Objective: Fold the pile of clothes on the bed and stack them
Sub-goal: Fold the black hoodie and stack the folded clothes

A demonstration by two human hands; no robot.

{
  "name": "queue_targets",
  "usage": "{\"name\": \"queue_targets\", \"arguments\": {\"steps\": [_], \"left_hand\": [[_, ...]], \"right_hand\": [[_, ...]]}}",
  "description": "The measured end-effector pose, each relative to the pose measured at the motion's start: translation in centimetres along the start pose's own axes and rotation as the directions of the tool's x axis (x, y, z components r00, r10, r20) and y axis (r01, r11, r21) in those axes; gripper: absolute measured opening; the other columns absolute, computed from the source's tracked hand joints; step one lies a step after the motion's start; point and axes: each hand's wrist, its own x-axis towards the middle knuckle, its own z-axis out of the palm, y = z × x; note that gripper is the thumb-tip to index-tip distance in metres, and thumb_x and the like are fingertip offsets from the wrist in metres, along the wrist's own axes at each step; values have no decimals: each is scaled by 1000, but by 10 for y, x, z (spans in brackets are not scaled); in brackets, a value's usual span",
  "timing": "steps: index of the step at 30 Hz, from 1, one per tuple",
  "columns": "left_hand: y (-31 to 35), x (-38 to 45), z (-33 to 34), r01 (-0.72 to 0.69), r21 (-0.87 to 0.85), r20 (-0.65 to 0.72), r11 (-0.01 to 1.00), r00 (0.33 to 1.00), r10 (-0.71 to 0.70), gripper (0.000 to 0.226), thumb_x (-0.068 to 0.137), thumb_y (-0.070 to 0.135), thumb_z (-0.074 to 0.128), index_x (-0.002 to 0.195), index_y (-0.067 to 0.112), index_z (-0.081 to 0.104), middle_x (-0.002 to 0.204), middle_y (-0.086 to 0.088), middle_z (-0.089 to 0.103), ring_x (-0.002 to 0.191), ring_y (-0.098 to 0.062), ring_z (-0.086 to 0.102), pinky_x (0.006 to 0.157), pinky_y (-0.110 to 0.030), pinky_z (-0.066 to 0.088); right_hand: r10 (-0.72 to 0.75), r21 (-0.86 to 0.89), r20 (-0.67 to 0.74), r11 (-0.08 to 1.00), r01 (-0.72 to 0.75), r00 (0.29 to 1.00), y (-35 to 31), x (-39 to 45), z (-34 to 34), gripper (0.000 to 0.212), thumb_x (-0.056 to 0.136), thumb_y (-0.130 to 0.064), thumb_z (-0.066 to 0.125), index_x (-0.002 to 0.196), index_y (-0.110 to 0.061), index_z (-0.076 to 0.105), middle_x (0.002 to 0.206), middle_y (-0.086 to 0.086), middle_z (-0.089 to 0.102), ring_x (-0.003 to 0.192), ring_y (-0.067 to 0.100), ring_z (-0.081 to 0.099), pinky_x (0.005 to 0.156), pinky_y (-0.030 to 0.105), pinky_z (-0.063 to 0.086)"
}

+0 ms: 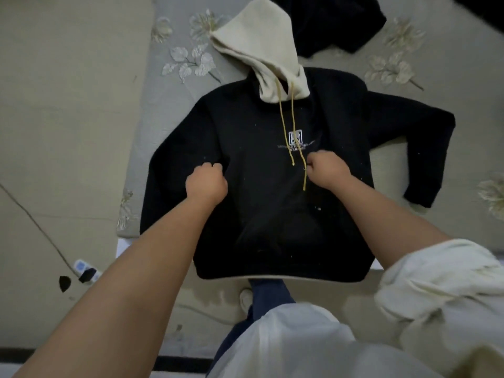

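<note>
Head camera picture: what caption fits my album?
Both hands, left hand and right hand, on a black hoodie on the bed.

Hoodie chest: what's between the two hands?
In the head view, the left hand and right hand both rest curled on the black hoodie. Between them lie bare black fabric and the ends of the two yellow drawstrings.

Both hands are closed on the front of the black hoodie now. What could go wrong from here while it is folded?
1. The drawstrings lie loose on the chest by the right hand; they may get caught in its grip or trapped in the fold.
2. The hoodie hem hangs over the bed edge, so a pull from the left hand might slide it off.
</note>
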Motion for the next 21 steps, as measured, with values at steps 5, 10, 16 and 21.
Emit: {"name": "queue_targets", "arguments": {"steps": [5,10,16,21], "left_hand": [[4,79,-31,59,-42,-29,997,998,-61,28,93,21,42,112,3,52,116,-17,52,105,-32,49,70,-35,36],[-36,137,-26,290,-44,55,956,956,-287,39,94,27,42,123,1,45,127,-19,46,118,-33,42,89,-40,40],[-96,153,8,486,-41,175,873,864,-473,50,93,35,47,128,1,40,130,-19,45,121,-33,41,95,-42,36],[-136,141,14,391,-316,-22,865,908,-418,30,96,17,43,92,-9,57,98,-29,58,91,-39,55,72,-40,37]], "right_hand": [[-25,2,-55,1000,25,998,-20,91,-33,30,92,-17,42,117,-5,54,120,15,52,111,31,47,86,39,42],[-227,-145,-104,967,211,968,-42,165,-49,31,93,-24,45,118,-9,55,117,11,56,110,29,48,87,37,40],[-334,-319,-13,895,313,942,-95,243,-37,53,94,-26,45,142,-13,26,149,6,27,141,24,14,113,46,6],[-285,-418,101,857,301,953,-107,283,-40,31,95,-18,40,122,-11,54,134,10,46,137,24,21,111,55,-4]]}}
